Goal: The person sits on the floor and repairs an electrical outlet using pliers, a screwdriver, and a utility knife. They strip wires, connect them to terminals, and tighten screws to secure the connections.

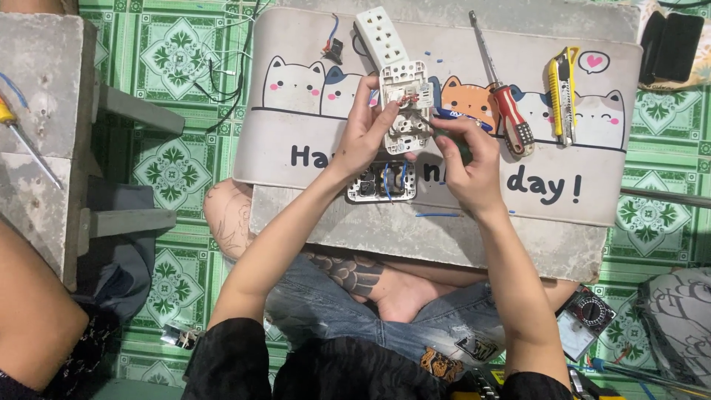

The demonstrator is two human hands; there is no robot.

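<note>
My left hand (368,132) grips a white electrical socket module (404,104) with its open back and wiring facing up, held above a low table. My right hand (465,159) holds a small green-handled screwdriver (444,127) whose tip meets the module's lower right side. Directly beneath the hands lies a second open socket part (381,182) with blue wires. A white multi-outlet strip (380,35) lies just behind the held module.
The table carries a grey mat with cartoon cats (296,111). On it lie a red-handled screwdriver (503,92), a yellow utility knife (563,92) and a blue wire piece (437,215). A multimeter (585,320) rests on the green tiled floor. Another person's leg (33,311) is at left.
</note>
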